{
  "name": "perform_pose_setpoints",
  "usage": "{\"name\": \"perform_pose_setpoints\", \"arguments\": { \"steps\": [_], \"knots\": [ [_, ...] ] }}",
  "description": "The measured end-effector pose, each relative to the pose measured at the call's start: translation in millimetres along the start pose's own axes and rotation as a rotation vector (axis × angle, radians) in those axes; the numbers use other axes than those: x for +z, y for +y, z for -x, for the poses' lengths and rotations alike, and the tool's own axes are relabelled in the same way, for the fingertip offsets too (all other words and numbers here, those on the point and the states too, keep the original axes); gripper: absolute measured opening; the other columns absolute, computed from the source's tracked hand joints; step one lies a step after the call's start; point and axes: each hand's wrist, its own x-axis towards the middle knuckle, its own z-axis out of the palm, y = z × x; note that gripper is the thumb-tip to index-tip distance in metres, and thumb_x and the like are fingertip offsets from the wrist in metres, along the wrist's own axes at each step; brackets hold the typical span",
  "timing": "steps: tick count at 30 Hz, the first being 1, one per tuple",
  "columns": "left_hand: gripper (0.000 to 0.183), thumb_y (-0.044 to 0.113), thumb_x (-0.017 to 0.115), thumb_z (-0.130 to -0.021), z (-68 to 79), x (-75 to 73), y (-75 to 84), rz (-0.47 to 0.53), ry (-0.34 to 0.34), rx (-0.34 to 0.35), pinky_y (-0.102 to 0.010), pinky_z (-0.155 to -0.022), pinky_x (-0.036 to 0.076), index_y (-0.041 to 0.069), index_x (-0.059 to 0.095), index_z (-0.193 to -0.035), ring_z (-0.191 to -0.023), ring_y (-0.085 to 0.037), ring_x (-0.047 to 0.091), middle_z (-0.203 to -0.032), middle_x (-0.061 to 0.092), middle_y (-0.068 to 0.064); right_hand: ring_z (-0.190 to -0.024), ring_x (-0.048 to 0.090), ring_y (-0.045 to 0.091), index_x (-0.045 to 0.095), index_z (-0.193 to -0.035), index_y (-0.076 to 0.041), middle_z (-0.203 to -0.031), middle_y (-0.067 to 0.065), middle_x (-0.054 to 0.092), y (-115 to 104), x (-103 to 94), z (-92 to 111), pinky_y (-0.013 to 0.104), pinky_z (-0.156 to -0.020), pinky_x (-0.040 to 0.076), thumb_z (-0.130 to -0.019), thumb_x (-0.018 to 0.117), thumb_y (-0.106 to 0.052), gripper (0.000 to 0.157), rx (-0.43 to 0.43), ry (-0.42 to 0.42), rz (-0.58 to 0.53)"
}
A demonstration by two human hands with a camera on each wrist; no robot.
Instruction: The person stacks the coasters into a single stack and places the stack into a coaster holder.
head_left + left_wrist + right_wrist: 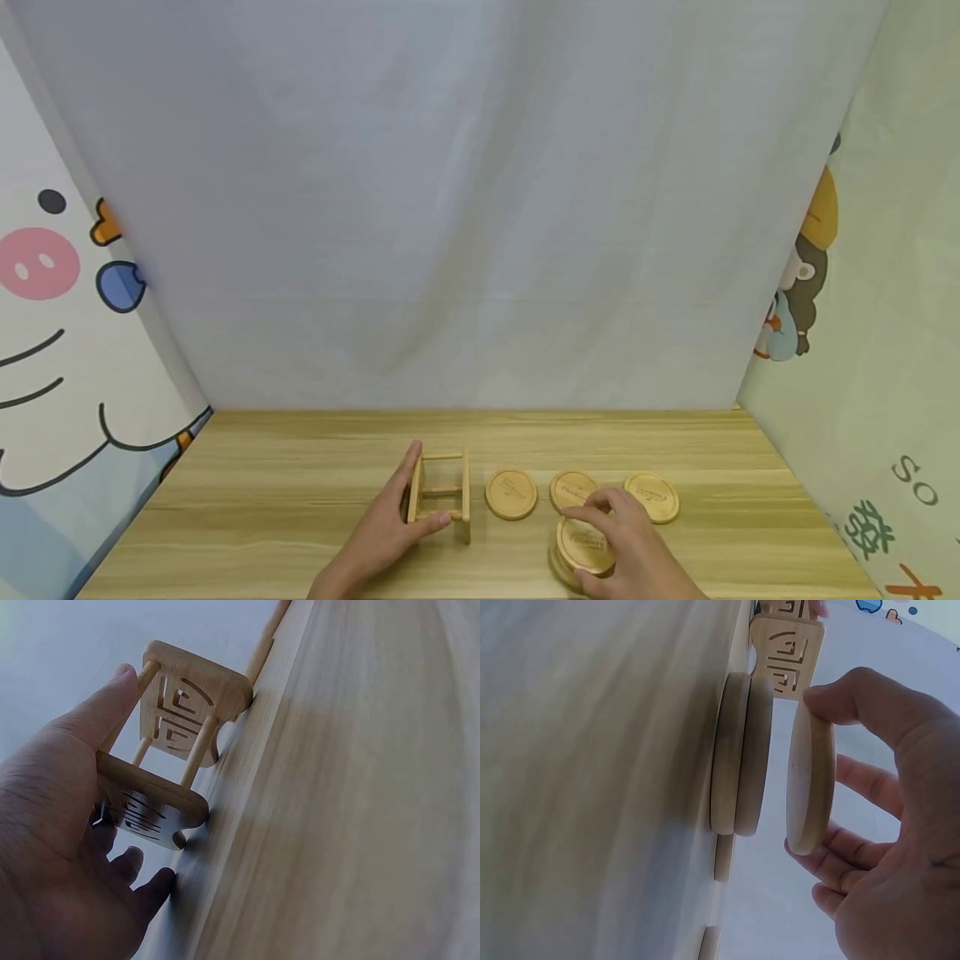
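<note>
My left hand (381, 527) holds a small wooden coaster rack (467, 498) upright on the table from its left side. In the left wrist view, the thumb lies along the rack's rods, and the cut-out side panel (184, 709) shows. My right hand (633, 546) pinches a round wooden coaster (812, 780) by its edges. That coaster hangs just above a stack of two coasters (731, 754), apart from it. On the table between the rack and the right hand lies a single engraved coaster (512, 494).
Behind the right hand lies another coaster (574, 488), partly covered by the fingers. One more coaster (652, 497) lies farther right. The wood-grain table (300, 467) ends at a pale curtain (480, 250); printed cartoon panels (45, 350) stand at both sides.
</note>
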Motion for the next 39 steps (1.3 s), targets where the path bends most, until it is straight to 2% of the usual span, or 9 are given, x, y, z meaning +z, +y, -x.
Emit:
{"name": "perform_pose_setpoints", "arguments": {
  "steps": [11, 25, 39],
  "knots": [
    [0.117, 0.05, 0.088, -0.095, -0.1, 0.0, 0.0, -0.007, -0.001, 0.004, -0.076, -0.129, 0.021, 0.025, 0.014, -0.181, -0.167, -0.046, 0.019, -0.186, 0.013, -0.009, -0.105, 0.05, 0.007, 0.077, -0.135, -0.012, -0.119, -0.005, 0.059, 5.9, 4.6, 5.0, 0.03, -0.077, 0.046, -0.073, 0.101, -0.019, 0.067, -0.034, -0.044, -0.03],
    [0.117, 0.051, 0.088, -0.094, -0.9, 0.1, -2.3, -0.015, 0.0, 0.011, -0.077, -0.129, 0.022, 0.027, 0.014, -0.181, -0.167, -0.047, 0.02, -0.185, 0.013, -0.01, -0.102, 0.052, 0.007, 0.077, -0.134, -0.009, -0.117, -0.004, 0.062, 7.2, 7.4, 5.1, 0.034, -0.078, 0.048, -0.076, 0.099, -0.024, 0.064, -0.077, -0.062, 0.032],
    [0.117, 0.049, 0.089, -0.094, -1.0, 0.5, -2.7, 0.001, 0.0, 0.01, -0.076, -0.129, 0.021, 0.025, 0.014, -0.181, -0.167, -0.047, 0.019, -0.186, 0.013, -0.01, -0.106, 0.058, 0.009, 0.078, -0.135, -0.018, -0.12, -0.008, 0.064, 2.9, 3.6, 7.3, 0.055, -0.086, 0.056, -0.081, 0.098, -0.042, 0.062, 0.002, -0.109, 0.103]
  ]
}}
